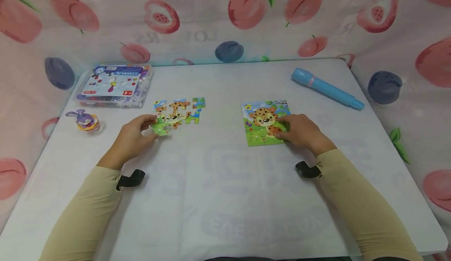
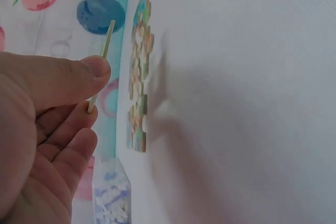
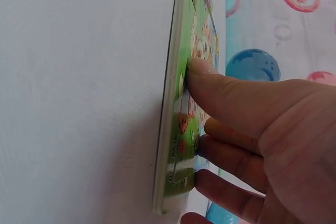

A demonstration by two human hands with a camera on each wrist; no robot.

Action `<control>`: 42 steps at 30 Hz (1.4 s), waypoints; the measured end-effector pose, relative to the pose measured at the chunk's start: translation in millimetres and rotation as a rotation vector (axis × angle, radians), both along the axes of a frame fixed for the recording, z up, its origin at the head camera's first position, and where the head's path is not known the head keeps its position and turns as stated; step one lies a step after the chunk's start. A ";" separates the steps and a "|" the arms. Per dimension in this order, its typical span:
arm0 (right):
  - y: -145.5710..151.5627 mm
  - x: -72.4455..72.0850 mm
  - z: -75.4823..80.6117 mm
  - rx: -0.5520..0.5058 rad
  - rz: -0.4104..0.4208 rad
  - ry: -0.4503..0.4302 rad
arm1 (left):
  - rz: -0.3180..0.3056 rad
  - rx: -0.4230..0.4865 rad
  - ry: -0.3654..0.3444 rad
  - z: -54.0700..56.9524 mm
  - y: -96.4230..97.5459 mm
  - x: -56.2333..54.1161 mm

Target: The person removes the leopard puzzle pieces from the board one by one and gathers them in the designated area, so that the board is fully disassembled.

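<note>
Pinched between the thumb and fingers of my left hand (image 1: 135,135) is a green puzzle piece (image 1: 161,128); in the left wrist view this puzzle piece (image 2: 108,43) appears thin and edge-on. Just beyond it, several puzzle pieces (image 1: 175,118) with parts of a spotted cub lie grouped on the table. My right hand (image 1: 303,132) rests its thumb and fingertips on a square puzzle board (image 1: 255,137) with a leopard cub picture. In the right wrist view, the thumb and bent fingers touch the picture side of the board (image 3: 181,77).
A clear plastic case (image 1: 112,87) of small parts stands at the table's back left, with a purple rabbit toy (image 1: 82,120) in front of it. A light blue tube-shaped object (image 1: 327,89) lies at the back right. Fruit-print cloth (image 1: 197,2) hangs behind the white table (image 1: 218,198).
</note>
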State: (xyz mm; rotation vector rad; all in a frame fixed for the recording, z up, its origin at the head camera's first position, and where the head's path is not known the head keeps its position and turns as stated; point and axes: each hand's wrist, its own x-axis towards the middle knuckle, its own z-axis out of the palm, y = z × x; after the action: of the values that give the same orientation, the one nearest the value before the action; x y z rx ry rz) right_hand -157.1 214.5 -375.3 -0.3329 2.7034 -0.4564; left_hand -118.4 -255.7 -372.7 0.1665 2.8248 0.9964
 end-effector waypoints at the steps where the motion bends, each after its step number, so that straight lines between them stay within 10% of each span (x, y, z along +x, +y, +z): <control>1: 0.3 -0.2 0.4 0.000 0.002 0.002 | 0.003 0.000 -0.006 -0.6 -1.5 0.5; 42: 0.1 0.5 0.4 -0.010 -0.001 0.002 | 0.021 -0.085 -0.120 -14.0 -22.1 8.5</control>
State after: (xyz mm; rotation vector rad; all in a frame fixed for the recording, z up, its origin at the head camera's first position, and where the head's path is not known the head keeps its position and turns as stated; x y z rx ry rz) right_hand -156.7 214.7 -374.9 -0.3346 2.7041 -0.4708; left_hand -109.9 -277.8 -386.7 0.0662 2.7586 0.8573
